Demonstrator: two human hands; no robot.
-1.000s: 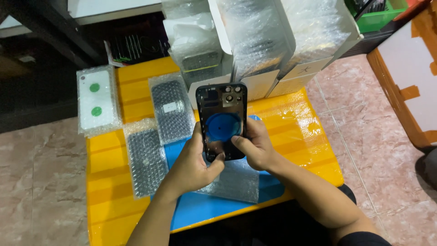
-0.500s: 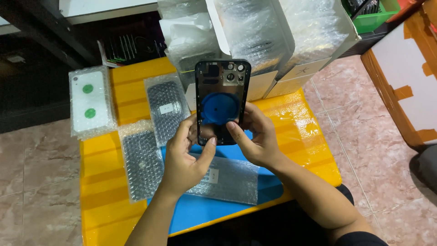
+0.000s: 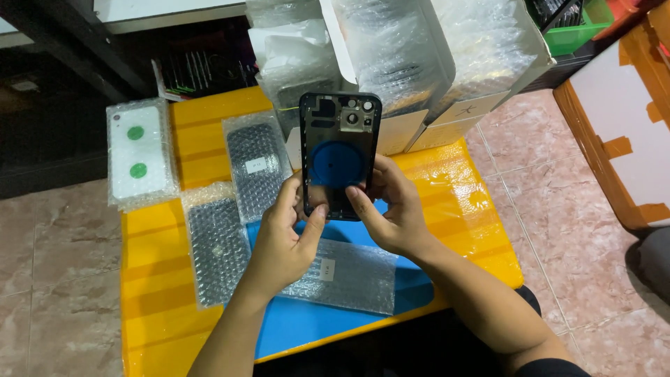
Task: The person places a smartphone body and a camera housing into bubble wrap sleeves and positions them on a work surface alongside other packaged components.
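I hold a black phone back housing [image 3: 340,150] upright above the yellow table [image 3: 157,244], its inner side facing me, with a blue ring in the middle and camera holes at the top. My left hand [image 3: 286,237] grips its lower left edge, thumb on the bottom. My right hand [image 3: 389,209] grips the lower right edge, thumb pressed on the inner face. Below my hands an empty bubble-wrap sleeve [image 3: 352,276] lies on a blue mat [image 3: 307,324].
Two bubble-wrapped dark housings [image 3: 257,164] [image 3: 216,248] and a wrapped white housing with green dots [image 3: 137,153] lie on the table's left half. White boxes stuffed with bubble-wrapped parts [image 3: 419,63] stand at the back. An orange-and-white cabinet [image 3: 614,112] stands right, on the tiled floor.
The housing has been raised and stood more upright in both hands, then held about steady. My thumbs shifted onto its lower part.
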